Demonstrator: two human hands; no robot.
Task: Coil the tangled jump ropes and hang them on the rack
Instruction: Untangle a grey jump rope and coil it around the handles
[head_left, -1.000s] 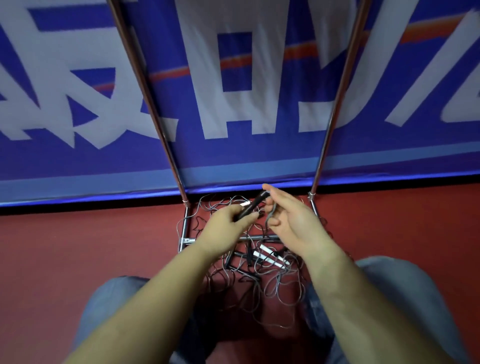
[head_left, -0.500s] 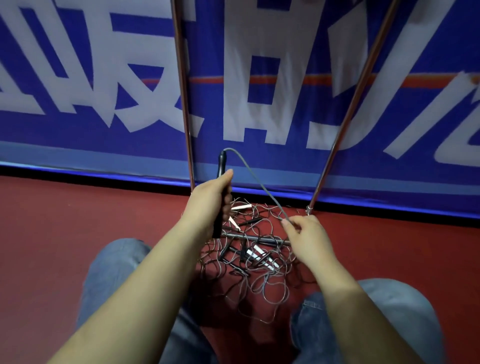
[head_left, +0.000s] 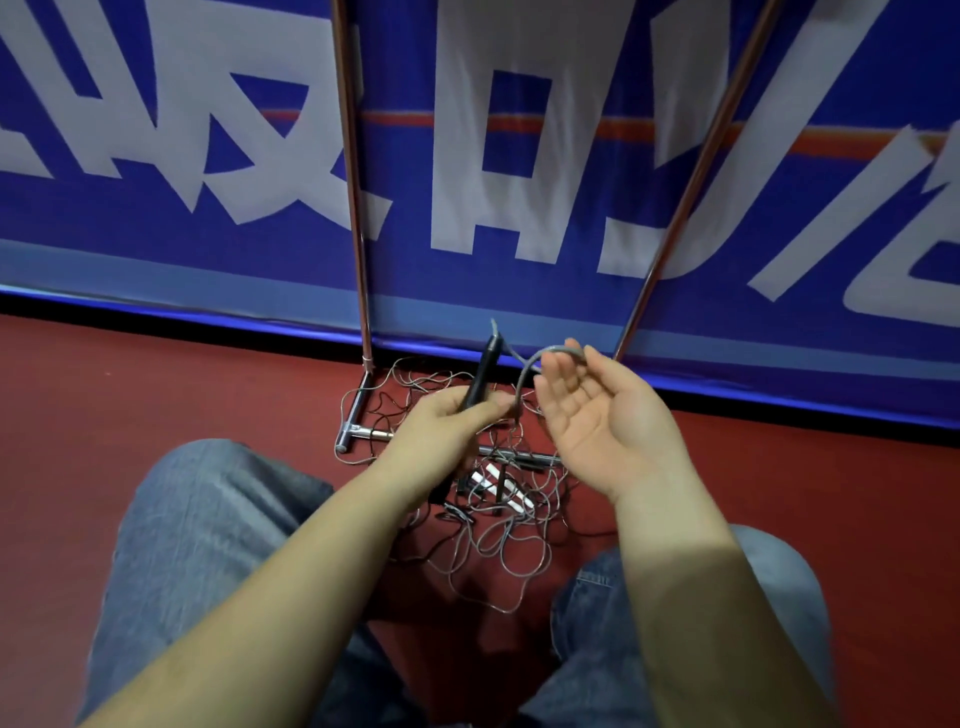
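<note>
A: Head view, low over the red floor (head_left: 156, 395). Left hand (head_left: 441, 421) has its fingers curled round a black handle (head_left: 482, 375), tip pointing up toward the blue banner (head_left: 519, 156).

B: And the other?

A: Right hand (head_left: 602, 410) is palm up, fingers loosely spread, with the grey cord (head_left: 550, 356) arching off the handle and draped over the fingertips. No pinch that I can see.

B: Where's the rest?

A: The tangled jump ropes (head_left: 483, 519) lie in a heap on the floor between the person's knees (head_left: 208, 519), spilling over the base bar of the rack (head_left: 358, 426). Several more handles lie buried in it.

B: Room to work?

A: Open floor left and right. Ahead it's tight: the rack's two uprights (head_left: 353, 182) rise just beside the banner, and the hands sit between them, over the heap.
</note>
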